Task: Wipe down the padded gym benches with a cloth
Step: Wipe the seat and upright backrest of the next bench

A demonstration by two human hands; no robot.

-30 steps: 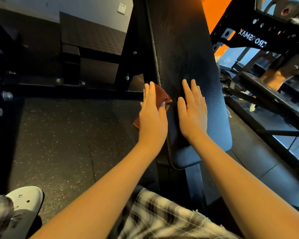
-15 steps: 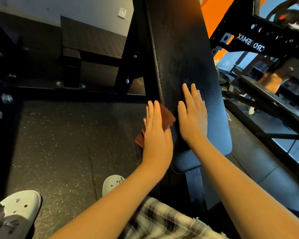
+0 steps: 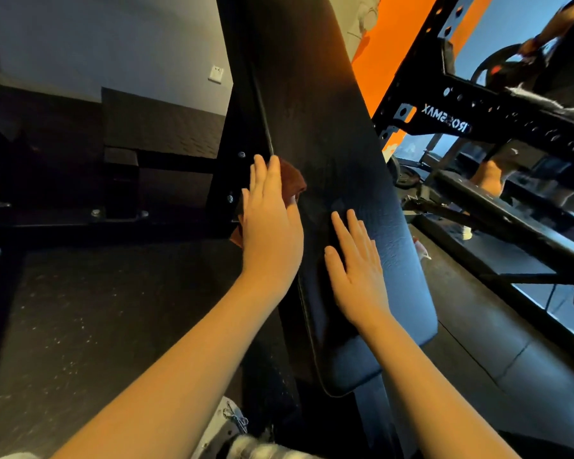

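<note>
Head view: the bench (image 3: pixel 325 104), a long black pad, is being wiped along its left edge. Rubber floor (image 3: pixel 96 326) lies off that side, and a black rack (image 3: pixel 497 111) crowds the right edge. The left hand (image 3: pixel 272 226), fingers straight, presses the cloth (image 3: pixel 294 180) against the left edge, midway along. The right hand (image 3: pixel 358 276) lies flat and empty nearer the near end. Next, I judge, the cloth should slide along the edge under even pressure.

Plenty of room on the left, just open black speckled rubber floor (image 3: pixel 96 326) beside the long black padded bench (image 3: pixel 328 127). The pad is free above the left hand (image 3: pixel 269 223) and right hand (image 3: pixel 355 273). Tighter spots: the black bolted steel upright (image 3: pixel 224 180) hugs the pad's left edge, and the black perforated steel rack (image 3: pixel 478 124) crowds in on the right.
</note>
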